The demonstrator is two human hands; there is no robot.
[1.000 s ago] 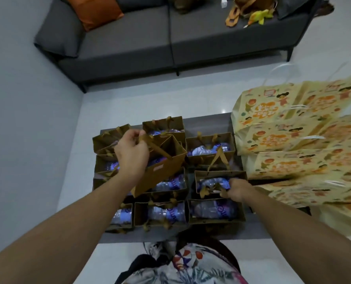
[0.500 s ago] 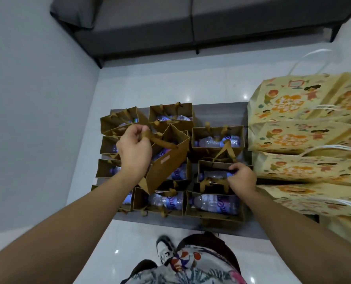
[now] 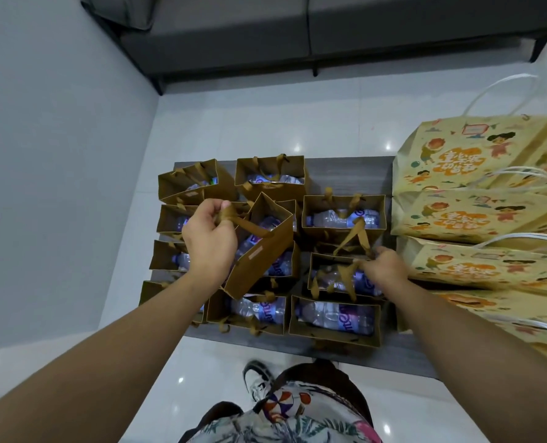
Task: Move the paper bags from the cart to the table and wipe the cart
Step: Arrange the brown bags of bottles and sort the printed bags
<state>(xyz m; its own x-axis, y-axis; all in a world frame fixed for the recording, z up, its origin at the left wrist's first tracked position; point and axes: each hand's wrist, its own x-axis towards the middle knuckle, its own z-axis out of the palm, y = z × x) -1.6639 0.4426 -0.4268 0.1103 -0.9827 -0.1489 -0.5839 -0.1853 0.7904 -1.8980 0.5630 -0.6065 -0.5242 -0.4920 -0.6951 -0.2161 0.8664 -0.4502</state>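
Observation:
Several small brown paper bags, each with a water bottle inside, stand in rows on a low grey table (image 3: 345, 174). My left hand (image 3: 209, 239) grips the ribbon handles of one brown bag (image 3: 261, 251), which hangs tilted above the others. My right hand (image 3: 382, 266) pinches the ribbon handles of another brown bag (image 3: 336, 276) that stands in the right column. No cart is in view.
Large yellow printed paper bags (image 3: 476, 215) with white handles lie stacked on the table's right side. A dark grey sofa (image 3: 265, 36) stands beyond the table. A grey wall runs along the left. My shoe (image 3: 257, 377) stands on the glossy white floor.
My right hand has shifted from the bag's near rim up to its ribbon handles. My left hand keeps holding the tilted bag. The camera has tipped further down.

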